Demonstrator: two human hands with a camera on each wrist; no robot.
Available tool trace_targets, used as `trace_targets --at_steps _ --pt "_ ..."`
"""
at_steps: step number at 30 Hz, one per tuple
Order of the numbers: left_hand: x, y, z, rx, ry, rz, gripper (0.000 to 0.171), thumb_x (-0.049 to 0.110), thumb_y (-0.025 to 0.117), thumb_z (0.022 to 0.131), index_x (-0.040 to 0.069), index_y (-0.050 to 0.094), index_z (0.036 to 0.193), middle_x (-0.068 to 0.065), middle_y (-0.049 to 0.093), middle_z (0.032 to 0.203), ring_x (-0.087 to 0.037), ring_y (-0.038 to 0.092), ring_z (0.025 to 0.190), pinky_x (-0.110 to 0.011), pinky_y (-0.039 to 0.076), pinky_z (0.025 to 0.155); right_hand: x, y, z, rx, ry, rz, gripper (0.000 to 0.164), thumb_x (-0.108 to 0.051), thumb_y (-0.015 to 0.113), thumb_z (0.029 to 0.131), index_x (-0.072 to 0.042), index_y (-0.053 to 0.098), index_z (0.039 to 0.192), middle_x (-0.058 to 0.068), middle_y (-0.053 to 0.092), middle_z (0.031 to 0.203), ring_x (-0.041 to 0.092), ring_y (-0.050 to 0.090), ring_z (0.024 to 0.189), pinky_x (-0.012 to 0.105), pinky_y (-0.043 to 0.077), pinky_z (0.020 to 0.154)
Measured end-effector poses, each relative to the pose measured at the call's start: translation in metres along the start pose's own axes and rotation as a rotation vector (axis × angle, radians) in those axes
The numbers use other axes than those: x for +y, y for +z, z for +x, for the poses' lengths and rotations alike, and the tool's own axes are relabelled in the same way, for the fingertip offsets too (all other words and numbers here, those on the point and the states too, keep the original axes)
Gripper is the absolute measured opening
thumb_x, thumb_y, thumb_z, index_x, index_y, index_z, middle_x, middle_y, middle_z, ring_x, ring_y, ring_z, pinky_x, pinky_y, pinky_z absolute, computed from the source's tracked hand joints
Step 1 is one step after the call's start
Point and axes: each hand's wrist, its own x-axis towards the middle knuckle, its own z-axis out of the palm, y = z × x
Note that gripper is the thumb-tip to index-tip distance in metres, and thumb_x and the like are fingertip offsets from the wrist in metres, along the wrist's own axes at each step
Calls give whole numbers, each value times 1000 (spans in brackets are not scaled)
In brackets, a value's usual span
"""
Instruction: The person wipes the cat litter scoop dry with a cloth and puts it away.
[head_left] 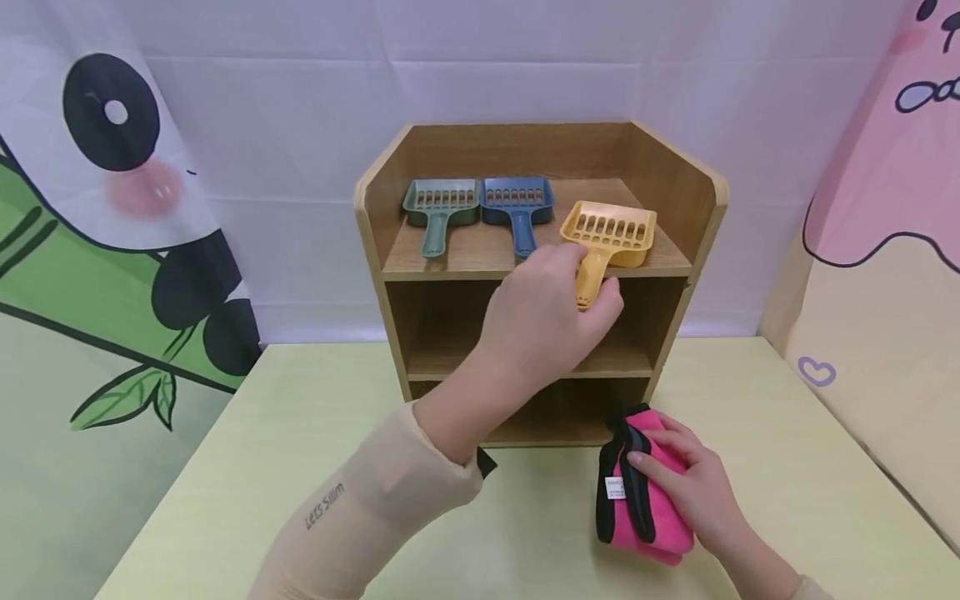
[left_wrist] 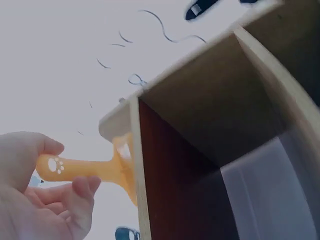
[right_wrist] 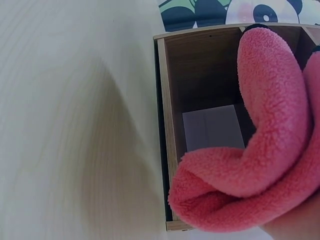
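My left hand point(head_left: 536, 312) pinches the handle of a yellow litter scoop point(head_left: 611, 236) at the right front of a wooden shelf's top tier. The slotted scoop head overlaps the tier's front edge in the head view. Up close in the left wrist view, thumb and fingers sit around the handle's end, which bears a paw print. Lower right, my right hand point(head_left: 693, 475) grips a folded pink fleece cloth point(head_left: 663, 500) with black trim and a small white label. Folds of the cloth point(right_wrist: 270, 125) hide most of that hand in the right wrist view.
A green litter scoop point(head_left: 442, 200) and a blue litter scoop point(head_left: 517, 200) lie side by side on the top tier, left of the yellow one. The wooden shelf point(head_left: 525, 275) stands on a pale table point(head_left: 322, 392) against a white cloth backdrop with cartoon animals at both sides.
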Motion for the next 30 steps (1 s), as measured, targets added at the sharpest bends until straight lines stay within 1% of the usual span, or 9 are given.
trace_targets --at_steps 2,4,9,12,17,19,22,27,30 --pt "4 0 -5 -28 -1 -86 37 36 62 89 4 63 108 -1 57 80 -10 50 68 -15 40 50 1 0 0 0 2 -2 49 -29 70 86 -3 58 125 10 31 152 38 33 132 18 52 74" --pt "7 2 -8 -44 16 -136 38 37 64 88 4 64 108 0 59 81 -10 51 71 -15 41 55 1 -1 1 -1 7 -5 50 -31 69 86 -3 58 125 9 31 152 37 34 131 18 52 75" --pt "14 8 -9 -54 103 -123 35 38 65 88 6 65 104 -1 62 81 -9 53 74 -13 43 62 0 0 2 -3 18 5 49 -31 69 86 -3 59 125 7 32 151 35 36 130 18 52 76" --pt "15 13 -7 0 179 -28 34 42 65 87 9 67 97 0 64 83 -9 57 77 -14 47 64 0 0 2 -6 21 17 49 -31 69 86 -4 59 125 6 32 151 34 36 130 19 52 76" --pt "12 25 1 184 316 243 38 50 65 84 15 74 93 2 71 100 -12 63 94 -19 53 80 -1 0 1 5 13 -5 48 -31 69 86 -4 59 125 6 34 150 34 37 130 18 52 76" --pt "11 30 5 233 348 313 39 53 64 84 15 74 88 3 71 95 -12 63 94 -18 52 82 -1 0 1 9 16 -10 49 -31 69 86 -4 59 125 7 34 151 35 37 130 18 52 75" --pt "8 35 12 248 358 366 41 55 63 84 15 73 84 4 70 87 -12 64 91 -18 52 81 -1 0 1 10 30 -5 51 -31 69 86 -3 58 126 8 33 151 37 35 132 18 53 75" --pt "3 40 24 211 319 442 43 56 60 85 15 74 86 4 71 87 -12 65 91 -20 53 79 1 -1 1 2 56 -5 53 -31 69 86 -3 56 129 9 31 152 39 34 132 20 53 73" --pt "0 41 31 206 303 462 44 57 59 85 15 73 84 4 70 85 -13 65 88 -21 53 74 2 -2 2 -2 56 -19 54 -32 69 86 -3 56 129 9 30 152 40 33 132 20 53 73"
